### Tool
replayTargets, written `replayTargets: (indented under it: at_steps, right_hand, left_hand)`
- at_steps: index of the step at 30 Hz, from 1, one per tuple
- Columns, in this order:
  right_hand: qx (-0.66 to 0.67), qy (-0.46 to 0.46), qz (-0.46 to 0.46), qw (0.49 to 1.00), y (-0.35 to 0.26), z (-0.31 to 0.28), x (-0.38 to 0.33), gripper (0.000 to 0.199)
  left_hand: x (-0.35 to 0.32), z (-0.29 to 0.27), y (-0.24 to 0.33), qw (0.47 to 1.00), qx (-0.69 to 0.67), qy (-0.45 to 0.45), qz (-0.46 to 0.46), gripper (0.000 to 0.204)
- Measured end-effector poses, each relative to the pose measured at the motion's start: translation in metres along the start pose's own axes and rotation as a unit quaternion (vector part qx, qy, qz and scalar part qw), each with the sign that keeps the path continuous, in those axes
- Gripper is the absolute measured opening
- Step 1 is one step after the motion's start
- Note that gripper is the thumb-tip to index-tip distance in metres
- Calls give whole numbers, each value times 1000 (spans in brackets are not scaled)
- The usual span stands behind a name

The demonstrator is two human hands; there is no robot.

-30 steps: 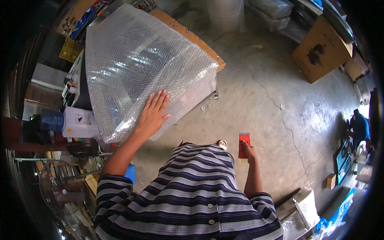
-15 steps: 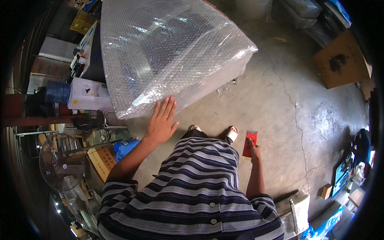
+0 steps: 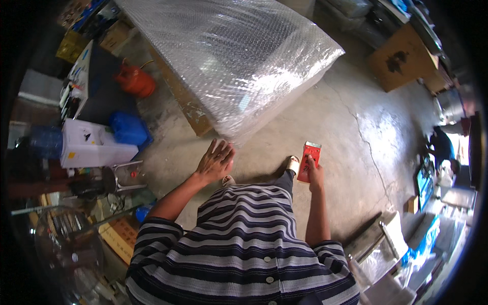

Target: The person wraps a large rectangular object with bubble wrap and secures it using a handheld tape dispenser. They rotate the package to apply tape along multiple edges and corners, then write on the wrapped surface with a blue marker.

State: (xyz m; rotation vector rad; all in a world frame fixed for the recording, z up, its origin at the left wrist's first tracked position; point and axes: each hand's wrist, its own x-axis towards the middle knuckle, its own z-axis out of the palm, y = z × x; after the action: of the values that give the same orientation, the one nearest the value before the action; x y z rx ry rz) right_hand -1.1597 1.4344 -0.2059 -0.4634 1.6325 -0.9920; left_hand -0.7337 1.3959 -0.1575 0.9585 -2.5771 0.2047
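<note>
A large box-like bulk wrapped in clear bubble wrap [image 3: 239, 56] stands in front of me, its nearest corner pointing toward my body. My left hand [image 3: 216, 161] is at that corner, palm down, with its fingers extended and slightly apart. Whether the fingertips touch the wrap I cannot tell. Low on my right, my right hand [image 3: 315, 175] grips a flat red object with a silvery end [image 3: 309, 157], thumb across its face. That object is held away from the wrapped bulk, over the concrete floor.
Left of the bulk are a red gas cylinder [image 3: 136, 81], a blue jerrycan [image 3: 129, 129] and a white cabinet [image 3: 94, 145]. A standing fan [image 3: 68, 239] is at lower left. Cardboard box [image 3: 401, 56] stands far right; a person in dark clothes [image 3: 441, 145] is near the right edge.
The view has turned, so the bulk's near corner now lies further right and the gas cylinder shows. My left hand has shifted from the wrap's side to the corner; the right keeps its grip.
</note>
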Motion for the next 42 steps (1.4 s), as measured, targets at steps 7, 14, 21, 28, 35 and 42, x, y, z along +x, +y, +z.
replayTargets:
  at_steps: [7,14,21,28,35,42]
  right_hand:
    - [205,32,-38,977,52,93,-126,40]
    - [172,28,-73,982,56,142,-165,37]
    - [51,-70,-125,988,40,144,-161,50]
    - [-51,-252,-231,938,-90,144,-139,59]
    - [-164,-346,-170,908,-160,150,-110,64]
    - [-244,-380,-115,885,-164,148,-94,62]
  left_hand:
    - [36,6,-9,983,-129,104,-73,99]
    - [32,50,-20,979,-96,172,-49,104]
    - [-89,82,-27,899,-201,-298,-251,95]
    - [-168,48,-21,824,-240,-298,-418,90]
    - [-103,7,-43,849,-292,-70,-435,70]
    - [-28,-39,-9,880,-304,37,-363,47]
